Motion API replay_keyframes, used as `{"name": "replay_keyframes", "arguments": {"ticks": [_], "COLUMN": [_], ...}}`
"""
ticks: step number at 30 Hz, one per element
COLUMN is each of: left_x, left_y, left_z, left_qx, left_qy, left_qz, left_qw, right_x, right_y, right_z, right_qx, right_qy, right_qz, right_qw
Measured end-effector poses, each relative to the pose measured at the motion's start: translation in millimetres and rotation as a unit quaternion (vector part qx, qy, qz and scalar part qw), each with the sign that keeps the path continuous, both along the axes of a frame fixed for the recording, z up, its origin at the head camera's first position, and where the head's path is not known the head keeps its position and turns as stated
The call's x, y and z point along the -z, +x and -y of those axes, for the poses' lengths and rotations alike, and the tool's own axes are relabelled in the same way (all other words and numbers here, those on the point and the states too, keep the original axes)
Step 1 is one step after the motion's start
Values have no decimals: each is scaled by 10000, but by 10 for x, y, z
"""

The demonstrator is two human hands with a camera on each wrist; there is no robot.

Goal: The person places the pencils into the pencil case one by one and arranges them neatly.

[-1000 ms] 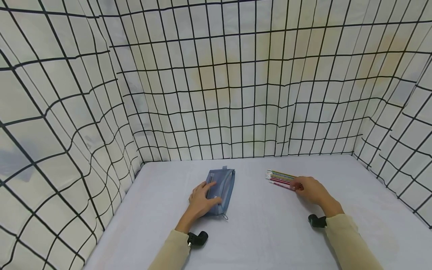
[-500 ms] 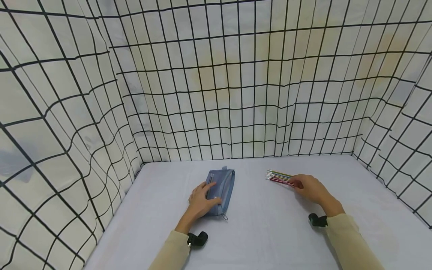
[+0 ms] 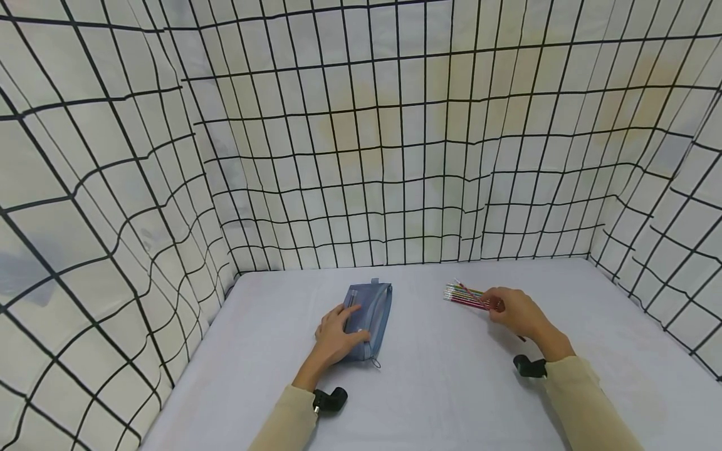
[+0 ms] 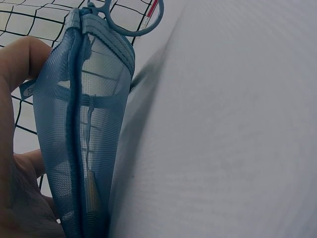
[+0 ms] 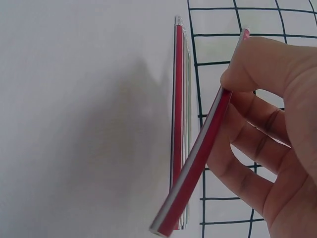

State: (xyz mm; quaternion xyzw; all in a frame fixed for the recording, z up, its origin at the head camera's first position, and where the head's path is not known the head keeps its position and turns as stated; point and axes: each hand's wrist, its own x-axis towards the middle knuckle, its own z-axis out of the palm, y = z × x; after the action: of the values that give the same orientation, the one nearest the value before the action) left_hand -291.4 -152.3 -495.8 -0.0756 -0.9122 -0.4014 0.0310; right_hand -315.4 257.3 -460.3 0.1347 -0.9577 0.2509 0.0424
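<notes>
My left hand (image 3: pixel 336 335) grips the left side of a blue mesh pencil case (image 3: pixel 379 313) lying on the table, its thumb and index finger across the top. In the left wrist view the case's zip (image 4: pixel 75 124) runs lengthwise, and a blue ring (image 4: pixel 157 22) hangs at one end. With thumb and fingers, my right hand (image 3: pixel 520 315) pinches one red-and-silver pencil (image 5: pixel 198 153). That pencil slants above a row of several pencils (image 3: pixel 458 294) on the table. The row's near ends are hidden behind the right hand in the head view.
A white cloth covers the table (image 3: pixel 429 388). Black-gridded white sheets hang as a back wall (image 3: pixel 395 156) and at both sides. Each wrist carries a small black camera (image 3: pixel 331 399).
My right hand has lifted one red pencil off the row and swung it to a slant across the others. The left hand and the pencil case have stayed put.
</notes>
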Motion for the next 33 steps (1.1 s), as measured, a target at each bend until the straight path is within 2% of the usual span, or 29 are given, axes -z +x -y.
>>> {"name": "replay_keyframes", "arguments": {"ticks": [15, 23, 33], "left_x": [2, 18, 21], "left_y": [7, 1, 5], "left_z": [0, 8, 12], "left_qx": [-29, -22, -2], "left_qy": [12, 29, 19], "left_qz": [9, -22, -52], "left_qw": [10000, 10000, 10000], "right_x": [-10, -36, 3], "right_y": [5, 18, -4], "right_z": [72, 144, 221], "right_qx": [62, 155, 264], "right_qy": [-977, -1617, -2289], "right_qz": [63, 391, 660], "right_qw": [9952, 9859, 9709]}}
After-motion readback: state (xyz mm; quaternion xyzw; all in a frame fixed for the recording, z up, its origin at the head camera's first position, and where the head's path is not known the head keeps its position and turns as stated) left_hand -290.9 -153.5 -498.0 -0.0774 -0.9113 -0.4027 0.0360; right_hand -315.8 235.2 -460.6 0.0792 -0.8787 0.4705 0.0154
